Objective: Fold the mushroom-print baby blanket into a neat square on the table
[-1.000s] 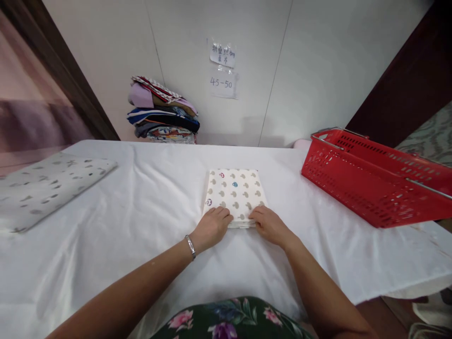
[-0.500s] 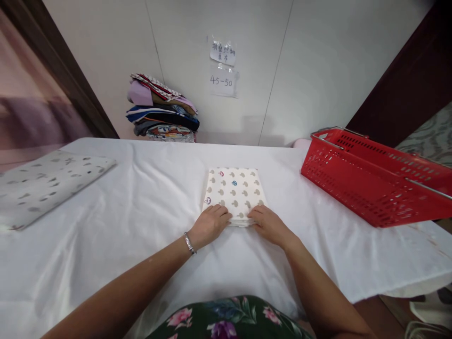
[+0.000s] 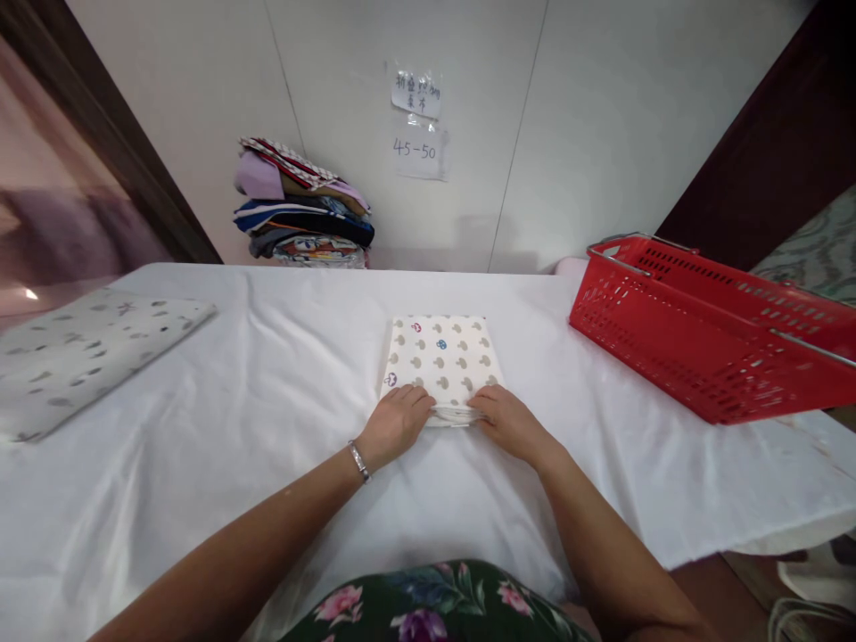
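A cream folded cloth [image 3: 440,357] with a mushroom print, mostly beige with a few coloured ones, lies in a neat square at the middle of the table. My left hand [image 3: 399,417] pinches its near left corner, thumb below and fingers on top. At the near right corner my right hand [image 3: 506,421] has the same sort of grip. Between the two hands the stacked layers of the near edge show, slightly parted and lifted. The fingertips under the edge are hidden. A silvery bracelet [image 3: 359,460] circles my left wrist.
A white sheet [image 3: 281,374] with wrinkles covers the table. Another folded patterned cloth [image 3: 100,352] lies at the left edge. On the right stands a red plastic basket [image 3: 669,330] with metal handles. Behind the table rises a pile of folded fabrics [image 3: 304,205], near paper signs [image 3: 415,152] on the wall.
The near edge of the folded cloth has risen and rolled back slightly, so more of its layers show. Both hands keep their grip at the corners. The view has shifted a little.
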